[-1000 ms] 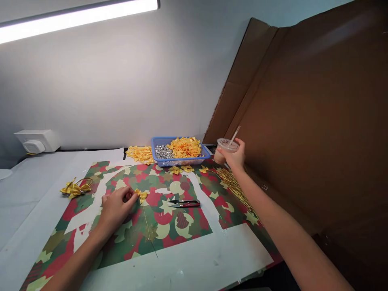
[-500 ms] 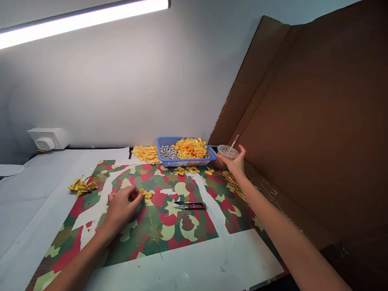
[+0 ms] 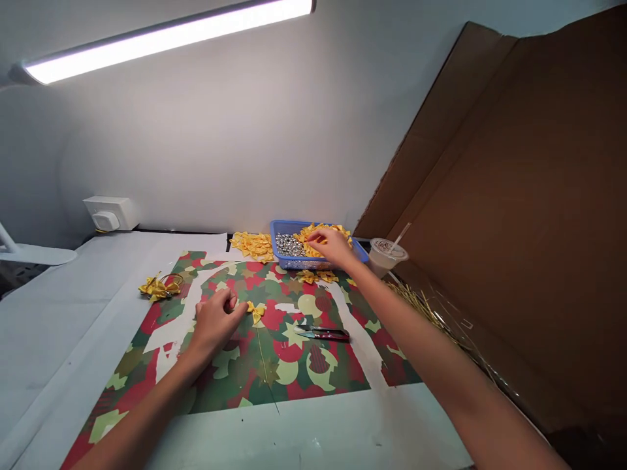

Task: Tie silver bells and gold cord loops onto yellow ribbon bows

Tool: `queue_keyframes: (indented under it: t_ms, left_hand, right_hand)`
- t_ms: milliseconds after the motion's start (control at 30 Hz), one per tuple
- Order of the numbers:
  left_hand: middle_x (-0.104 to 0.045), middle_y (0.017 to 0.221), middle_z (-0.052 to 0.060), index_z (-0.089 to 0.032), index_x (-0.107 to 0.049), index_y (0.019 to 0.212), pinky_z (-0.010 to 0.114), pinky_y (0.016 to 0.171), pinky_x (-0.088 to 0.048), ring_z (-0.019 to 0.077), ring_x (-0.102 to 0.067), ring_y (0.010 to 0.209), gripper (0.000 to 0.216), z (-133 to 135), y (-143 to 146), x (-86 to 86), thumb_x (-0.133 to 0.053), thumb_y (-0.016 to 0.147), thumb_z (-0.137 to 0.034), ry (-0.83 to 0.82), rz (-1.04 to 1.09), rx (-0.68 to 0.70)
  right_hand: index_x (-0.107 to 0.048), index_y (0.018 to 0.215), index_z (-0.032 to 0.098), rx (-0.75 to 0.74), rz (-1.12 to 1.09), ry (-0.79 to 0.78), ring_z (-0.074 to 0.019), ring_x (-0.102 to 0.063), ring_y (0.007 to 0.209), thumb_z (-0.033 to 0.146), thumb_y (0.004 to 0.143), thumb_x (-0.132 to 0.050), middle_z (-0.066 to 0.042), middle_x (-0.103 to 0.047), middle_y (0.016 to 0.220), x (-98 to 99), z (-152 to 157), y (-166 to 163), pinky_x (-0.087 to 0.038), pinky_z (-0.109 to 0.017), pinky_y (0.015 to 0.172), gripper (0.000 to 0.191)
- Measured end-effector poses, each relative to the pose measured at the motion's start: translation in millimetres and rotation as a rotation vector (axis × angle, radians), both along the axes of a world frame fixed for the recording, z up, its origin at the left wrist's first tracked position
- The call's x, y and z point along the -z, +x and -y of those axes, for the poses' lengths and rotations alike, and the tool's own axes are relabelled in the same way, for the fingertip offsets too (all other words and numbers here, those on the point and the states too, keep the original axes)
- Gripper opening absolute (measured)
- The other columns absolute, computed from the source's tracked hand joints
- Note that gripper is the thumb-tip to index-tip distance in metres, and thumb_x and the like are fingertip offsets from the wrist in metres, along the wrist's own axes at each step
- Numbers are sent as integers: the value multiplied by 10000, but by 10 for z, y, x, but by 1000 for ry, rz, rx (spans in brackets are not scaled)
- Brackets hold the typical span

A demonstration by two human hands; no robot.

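My left hand point(image 3: 218, 321) rests on the patterned sheet, its thumb and fingertip pinching the left side of a small yellow ribbon bow point(image 3: 257, 313). From that bow a thin gold cord point(image 3: 263, 359) runs down toward the near edge. Over the blue basket point(image 3: 313, 264) hovers my right hand point(image 3: 337, 248), palm down, its fingers slightly apart above where small silver, bead-like pieces point(image 3: 289, 245) meet a heap of yellow bows point(image 3: 313, 230). I see nothing held in it, though its fingertips are small in view. Thread snips point(image 3: 326, 334) lie right of the pinched bow.
A lidded plastic cup point(image 3: 385, 256) with a straw stands right of the basket. Gold cords point(image 3: 416, 303) lie beside the cardboard point(image 3: 514, 196). More bows point(image 3: 252, 246) are piled left of the basket, and a bow cluster point(image 3: 159, 287) lies far left.
My right hand has let go of the cup and moved left over the basket. My left hand keeps its pinch on the bow. The whole view has shifted slightly.
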State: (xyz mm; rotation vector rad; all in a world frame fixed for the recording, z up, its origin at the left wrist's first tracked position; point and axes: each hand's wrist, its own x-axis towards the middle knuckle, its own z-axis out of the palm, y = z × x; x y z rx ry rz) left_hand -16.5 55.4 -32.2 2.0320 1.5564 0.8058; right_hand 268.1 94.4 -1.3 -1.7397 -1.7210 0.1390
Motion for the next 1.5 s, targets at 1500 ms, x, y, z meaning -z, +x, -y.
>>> queue_keyframes:
  t_ms: [1500]
  left_hand:
    - [-606,1016,63,-234,-684,973,371,865,-417,223,-554,961,224,-78,-141,85,-500,875,-318,63,-132,430]
  right_hand:
    - [-688,873,232,-237,-780,-88,-191,-694,772,399,801,-642,-43,-699,881,552,1419,-998,-571,-309,666,187]
